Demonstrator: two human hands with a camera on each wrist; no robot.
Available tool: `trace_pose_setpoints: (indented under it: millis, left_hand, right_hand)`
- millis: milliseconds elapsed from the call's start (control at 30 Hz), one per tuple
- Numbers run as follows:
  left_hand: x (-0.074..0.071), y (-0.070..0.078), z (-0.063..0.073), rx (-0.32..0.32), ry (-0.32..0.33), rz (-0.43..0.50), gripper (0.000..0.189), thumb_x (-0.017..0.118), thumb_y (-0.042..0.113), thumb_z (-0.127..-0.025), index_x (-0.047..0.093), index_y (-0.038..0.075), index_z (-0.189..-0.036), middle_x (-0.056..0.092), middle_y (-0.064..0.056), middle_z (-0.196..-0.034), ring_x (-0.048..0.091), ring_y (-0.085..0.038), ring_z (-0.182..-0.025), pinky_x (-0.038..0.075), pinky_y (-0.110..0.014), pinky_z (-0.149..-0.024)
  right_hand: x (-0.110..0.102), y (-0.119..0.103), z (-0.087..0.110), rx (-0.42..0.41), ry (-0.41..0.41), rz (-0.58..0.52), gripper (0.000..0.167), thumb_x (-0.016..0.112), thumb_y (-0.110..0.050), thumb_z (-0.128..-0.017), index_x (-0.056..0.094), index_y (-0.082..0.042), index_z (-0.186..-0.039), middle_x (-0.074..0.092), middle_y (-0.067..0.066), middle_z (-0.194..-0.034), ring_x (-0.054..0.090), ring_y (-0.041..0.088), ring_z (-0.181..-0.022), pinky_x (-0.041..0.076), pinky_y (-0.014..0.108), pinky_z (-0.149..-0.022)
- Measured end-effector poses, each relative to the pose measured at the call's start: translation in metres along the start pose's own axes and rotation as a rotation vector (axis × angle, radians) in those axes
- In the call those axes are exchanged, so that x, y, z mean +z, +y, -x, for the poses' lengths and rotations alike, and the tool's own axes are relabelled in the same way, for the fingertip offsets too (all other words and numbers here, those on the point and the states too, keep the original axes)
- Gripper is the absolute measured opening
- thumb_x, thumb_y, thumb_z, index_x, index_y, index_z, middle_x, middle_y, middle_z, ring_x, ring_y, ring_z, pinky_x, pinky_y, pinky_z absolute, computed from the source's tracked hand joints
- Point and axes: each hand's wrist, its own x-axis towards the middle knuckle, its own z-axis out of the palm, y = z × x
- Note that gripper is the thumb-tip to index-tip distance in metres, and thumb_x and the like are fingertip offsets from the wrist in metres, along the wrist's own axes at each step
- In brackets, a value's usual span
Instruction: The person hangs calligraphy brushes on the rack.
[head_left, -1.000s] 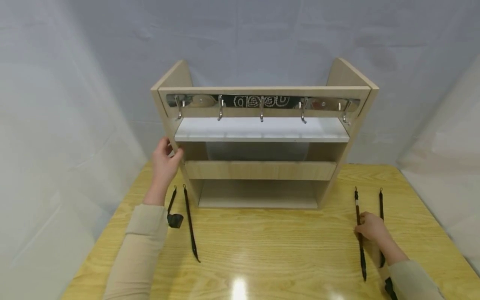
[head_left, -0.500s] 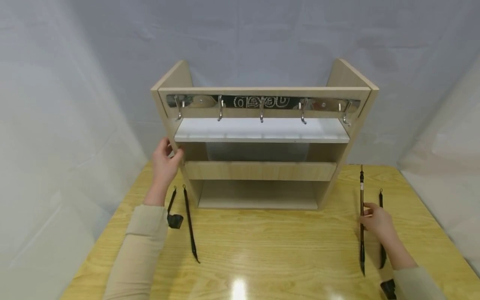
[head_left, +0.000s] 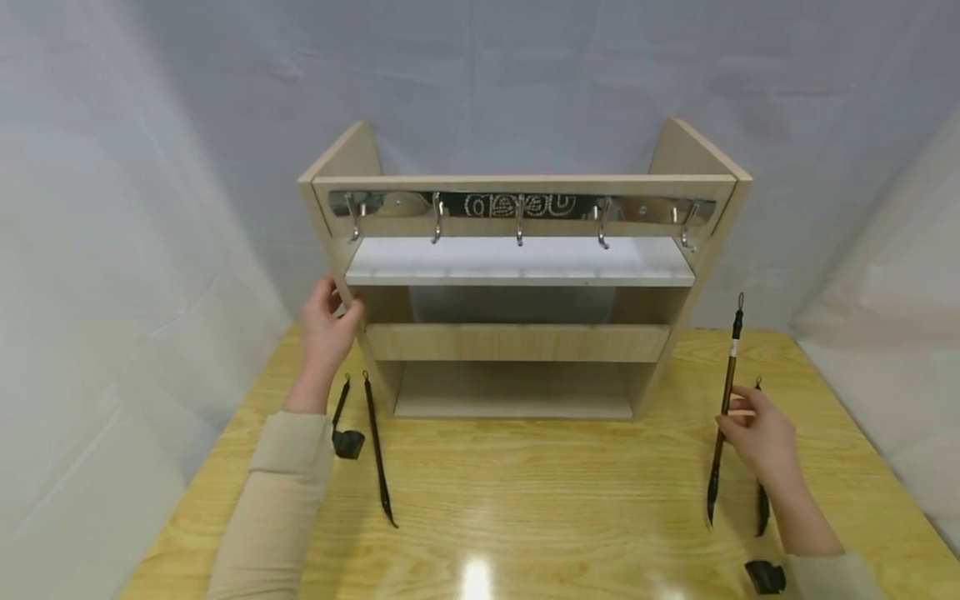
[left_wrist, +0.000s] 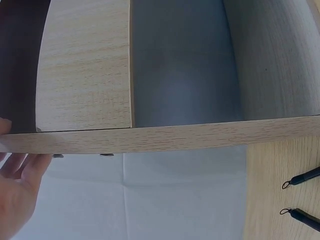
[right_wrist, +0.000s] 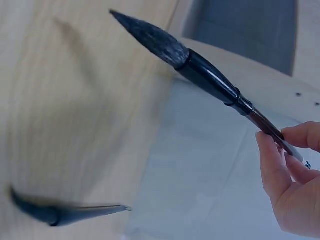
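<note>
My right hand pinches a calligraphy brush by its brown handle, lifted off the table, hanging loop up and bristles down. The right wrist view shows the dark bristles and black ferrule of this brush, with thumb and fingers on the handle. A second brush lies on the table, partly behind that hand. At the left, my left hand grips the side panel of a small wooden shelf, thumb at the inner side and fingers outside. In the left wrist view the panel edge runs across.
A metal rail with several hooks spans the shelf's top front. Left of the shelf's foot lie a long black brush and a shorter black item with a wide end. Another black piece lies near the right sleeve. Pale sheets surround the table.
My right hand has picked the brush up from the table and raised it, its top now tilting right. The left hand stays on the shelf panel.
</note>
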Motion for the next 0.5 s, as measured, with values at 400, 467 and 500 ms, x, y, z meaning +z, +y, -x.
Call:
trace_pose_setpoints:
  millis: [400,467,500]
  left_hand:
    - [0.000,-0.023,-0.006,0.011,0.007,-0.015,0.034,0.052,-0.002,-0.082,0.047,-0.007,-0.115,0.050,-0.022,-0.116,0.048,-0.033,-0.110,0.045,-0.040,-0.087]
    - [0.000,-0.019,-0.005,0.005,0.010,-0.008,0.034,0.052,-0.004,-0.081,0.047,-0.009,-0.115,0.050,-0.023,-0.116,0.048,-0.033,-0.109,0.045,-0.041,-0.087]
    - [0.000,-0.014,-0.004,0.007,0.010,-0.007,0.034,0.052,-0.004,-0.081,0.047,-0.010,-0.114,0.050,-0.024,-0.115,0.048,-0.034,-0.109,0.045,-0.042,-0.087]
  right_hand:
    - [-0.005,-0.038,0.014,-0.073,0.084,-0.089,0.047,0.057,-0.004,-0.084,0.039,0.009,-0.124,0.050,0.026,-0.106,0.047,-0.011,-0.077,0.046,0.009,-0.057]
    - [-0.006,-0.044,0.018,-0.090,0.093,-0.106,0.047,0.057,-0.003,-0.083,0.039,0.010,-0.124,0.050,0.025,-0.106,0.039,-0.019,-0.075,0.044,0.005,-0.058]
    - [-0.007,-0.047,0.019,-0.100,0.097,-0.110,0.047,0.057,-0.003,-0.083,0.039,0.009,-0.124,0.050,0.024,-0.106,0.038,-0.020,-0.076,0.043,0.004,-0.058]
